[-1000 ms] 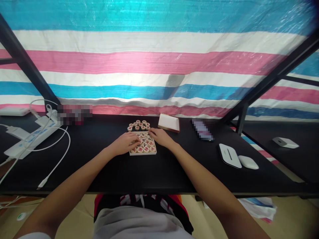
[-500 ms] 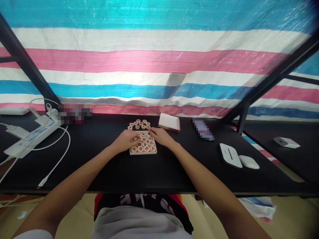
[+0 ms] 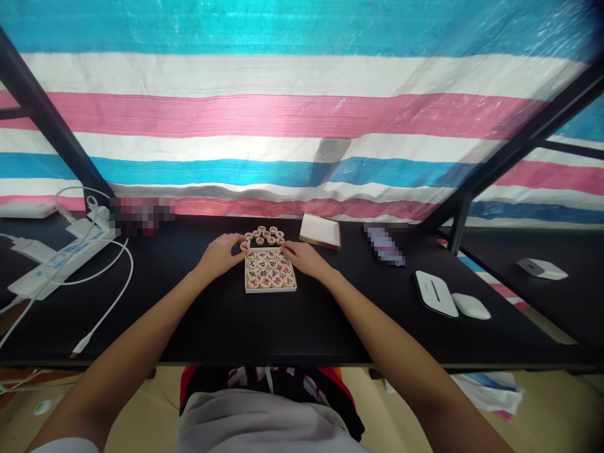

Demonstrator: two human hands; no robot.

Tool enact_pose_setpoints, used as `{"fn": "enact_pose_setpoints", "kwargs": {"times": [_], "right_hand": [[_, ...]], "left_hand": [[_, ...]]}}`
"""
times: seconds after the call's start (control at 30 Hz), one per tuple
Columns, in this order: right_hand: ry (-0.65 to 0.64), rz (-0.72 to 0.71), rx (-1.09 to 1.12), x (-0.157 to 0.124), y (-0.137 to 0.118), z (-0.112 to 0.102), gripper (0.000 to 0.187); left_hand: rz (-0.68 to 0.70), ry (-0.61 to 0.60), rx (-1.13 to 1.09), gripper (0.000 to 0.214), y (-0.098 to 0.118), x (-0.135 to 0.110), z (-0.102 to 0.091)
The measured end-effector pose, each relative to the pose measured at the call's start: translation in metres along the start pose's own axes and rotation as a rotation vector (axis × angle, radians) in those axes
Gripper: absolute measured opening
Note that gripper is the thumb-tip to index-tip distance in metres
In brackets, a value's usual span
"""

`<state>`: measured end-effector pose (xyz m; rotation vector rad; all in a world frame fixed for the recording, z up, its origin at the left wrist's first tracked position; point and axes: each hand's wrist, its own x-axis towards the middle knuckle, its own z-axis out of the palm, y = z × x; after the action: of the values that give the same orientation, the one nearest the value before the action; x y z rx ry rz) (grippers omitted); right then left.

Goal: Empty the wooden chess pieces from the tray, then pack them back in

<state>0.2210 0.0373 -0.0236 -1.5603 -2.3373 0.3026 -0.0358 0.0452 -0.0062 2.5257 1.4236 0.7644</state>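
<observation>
A shallow white box point(image 3: 270, 290) holds rows of round Chinese chess pieces with red or black characters. Just behind it, more chess pieces point(image 3: 271, 240) lie in a loose cluster on the black desk. At the box's far left corner, my left hand point(image 3: 218, 257) pinches one xiangqi piece point(image 3: 245, 245) between thumb and fingers. My right hand point(image 3: 304, 258) rests at the far right corner, its fingertips closed on the box edge and partly covering that corner.
An upturned box lid point(image 3: 321, 231) lies behind my right hand. Farther right are a blurred phone point(image 3: 384, 244), a white flat device point(image 3: 436, 294) and a white mouse point(image 3: 471, 306). A power strip point(image 3: 59, 261) with white cables spreads over the left side.
My left hand has moved from over the box's left side to the left and slightly away, and now pinches a piece at the far left corner. The right hand stays put.
</observation>
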Motion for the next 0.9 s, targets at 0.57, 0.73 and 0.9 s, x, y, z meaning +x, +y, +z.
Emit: {"fn": "enact_pose_setpoints", "kwargs": {"times": [0.57,0.73,0.9], "right_hand": [[0.009,0.001,0.014,0.0,0.0,0.0,0.026],[0.004,0.006,0.008,0.0,0.0,0.0,0.028],[0.009,-0.006,0.018,-0.001,0.0,0.0,0.027]], "left_hand": [[-0.013,-0.14,-0.023,0.03,-0.021,0.005,0.007],[0.018,-0.182,0.0,0.034,-0.021,0.004,0.008],[0.021,-0.176,-0.073,0.041,-0.02,0.003,0.011]]}}
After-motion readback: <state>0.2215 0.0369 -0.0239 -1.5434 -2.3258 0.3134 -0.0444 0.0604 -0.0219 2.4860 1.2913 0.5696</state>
